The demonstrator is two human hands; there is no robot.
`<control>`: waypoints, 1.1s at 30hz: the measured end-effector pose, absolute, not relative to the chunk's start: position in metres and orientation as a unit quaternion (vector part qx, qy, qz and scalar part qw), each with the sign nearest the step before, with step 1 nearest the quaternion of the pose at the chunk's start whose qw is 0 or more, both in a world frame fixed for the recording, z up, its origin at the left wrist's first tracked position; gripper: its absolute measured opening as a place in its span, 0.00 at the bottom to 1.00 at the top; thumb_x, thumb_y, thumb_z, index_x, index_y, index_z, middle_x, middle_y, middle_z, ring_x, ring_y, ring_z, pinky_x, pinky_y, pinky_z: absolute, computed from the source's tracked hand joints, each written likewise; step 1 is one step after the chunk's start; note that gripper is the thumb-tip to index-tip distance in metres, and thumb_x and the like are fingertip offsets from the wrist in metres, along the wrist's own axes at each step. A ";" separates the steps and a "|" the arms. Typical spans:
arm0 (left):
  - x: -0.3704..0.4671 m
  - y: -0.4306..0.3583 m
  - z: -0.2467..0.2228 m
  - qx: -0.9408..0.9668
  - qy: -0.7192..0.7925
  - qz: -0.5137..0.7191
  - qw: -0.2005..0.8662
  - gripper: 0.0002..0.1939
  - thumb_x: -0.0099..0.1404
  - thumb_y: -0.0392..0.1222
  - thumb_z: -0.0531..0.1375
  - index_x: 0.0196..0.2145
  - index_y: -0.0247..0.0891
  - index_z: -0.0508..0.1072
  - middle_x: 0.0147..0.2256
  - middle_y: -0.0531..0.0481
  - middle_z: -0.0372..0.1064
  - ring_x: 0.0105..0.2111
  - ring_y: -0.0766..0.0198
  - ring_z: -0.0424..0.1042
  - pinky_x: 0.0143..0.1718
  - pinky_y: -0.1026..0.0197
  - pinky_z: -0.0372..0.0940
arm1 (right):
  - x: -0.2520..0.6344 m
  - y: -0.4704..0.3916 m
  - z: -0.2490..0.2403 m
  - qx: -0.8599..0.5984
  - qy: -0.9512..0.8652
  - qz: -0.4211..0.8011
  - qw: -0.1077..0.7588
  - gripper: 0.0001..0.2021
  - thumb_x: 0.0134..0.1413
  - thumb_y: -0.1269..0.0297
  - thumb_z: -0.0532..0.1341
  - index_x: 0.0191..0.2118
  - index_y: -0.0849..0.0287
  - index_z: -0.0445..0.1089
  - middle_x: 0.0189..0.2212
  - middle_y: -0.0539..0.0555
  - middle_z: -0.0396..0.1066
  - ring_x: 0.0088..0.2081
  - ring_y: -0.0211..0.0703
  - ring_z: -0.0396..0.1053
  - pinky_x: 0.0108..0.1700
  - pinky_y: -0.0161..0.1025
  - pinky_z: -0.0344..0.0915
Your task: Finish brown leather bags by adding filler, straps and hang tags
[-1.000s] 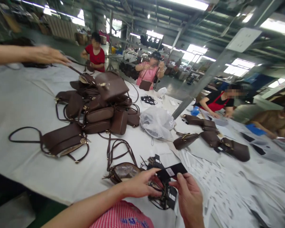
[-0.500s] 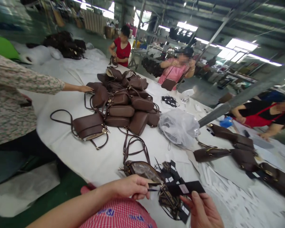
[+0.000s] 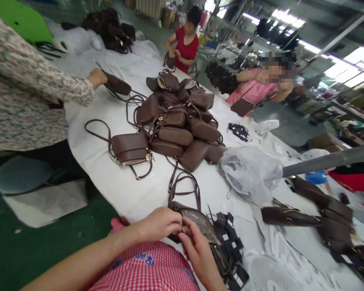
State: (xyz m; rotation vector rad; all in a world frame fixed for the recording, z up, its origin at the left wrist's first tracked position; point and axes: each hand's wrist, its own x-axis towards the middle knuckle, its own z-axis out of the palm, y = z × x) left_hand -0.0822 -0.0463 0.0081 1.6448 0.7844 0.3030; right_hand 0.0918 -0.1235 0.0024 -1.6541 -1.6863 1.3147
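My left hand (image 3: 164, 223) and my right hand (image 3: 197, 247) meet fingertip to fingertip at the near end of an open brown handbag (image 3: 197, 220). Both hands are closed in a pinch; whatever is between the fingers is too small or hidden to name. The bag lies with its mouth open, showing a pale lining, and its straps (image 3: 185, 180) loop away from me. Just right of my right hand lies a heap of black hang tags (image 3: 229, 238) with white labels and cords. Below my hands is a red checked apron (image 3: 145, 266).
A pile of brown handbags (image 3: 174, 135) covers the table's middle, with one bag (image 3: 129, 147) apart at left. A clear plastic bag (image 3: 251, 171) and a metal pole (image 3: 327, 161) stand right. Another person's hand (image 3: 97, 77) holds a bag at left. More people work beyond.
My right hand has come left from the tags to meet my left hand; the black tag it held no longer shows in it. The person at left has pulled a bag away from the pile.
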 end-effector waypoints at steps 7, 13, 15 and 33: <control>-0.075 -0.023 -0.080 0.435 0.528 0.136 0.716 0.10 0.57 0.41 0.54 0.20 0.35 0.65 0.21 0.54 0.61 0.25 0.67 0.60 0.26 0.66 0.53 | 0.114 -0.076 0.016 -0.538 -0.763 0.332 0.135 0.14 0.62 0.58 0.51 0.29 0.56 0.68 0.22 0.48 0.67 0.27 0.38 0.65 0.37 0.36 0.63; -0.053 -0.011 -0.117 0.296 0.570 0.076 0.762 0.18 0.57 0.56 0.55 0.23 0.37 0.64 0.21 0.52 0.63 0.18 0.68 0.58 0.19 0.66 0.49 | 0.130 -0.050 0.040 -0.545 -0.688 0.457 0.144 0.16 0.61 0.52 0.52 0.30 0.58 0.68 0.20 0.47 0.64 0.22 0.36 0.63 0.26 0.32 0.59; -0.048 -0.007 -0.122 0.261 0.571 0.057 0.777 0.19 0.55 0.57 0.58 0.23 0.37 0.64 0.20 0.52 0.64 0.16 0.69 0.56 0.18 0.67 0.48 | 0.141 -0.041 0.042 -0.550 -0.742 0.371 0.100 0.15 0.62 0.55 0.52 0.32 0.57 0.69 0.24 0.50 0.68 0.27 0.39 0.66 0.30 0.33 0.60; -0.049 -0.007 -0.099 0.268 0.564 0.106 0.774 0.10 0.62 0.45 0.57 0.35 0.35 0.65 0.26 0.46 0.73 0.25 0.60 0.73 0.29 0.60 0.68 | 0.136 -0.025 -0.001 -0.481 -0.845 0.181 -0.148 0.13 0.63 0.64 0.51 0.34 0.53 0.73 0.31 0.49 0.70 0.32 0.35 0.69 0.31 0.31 0.54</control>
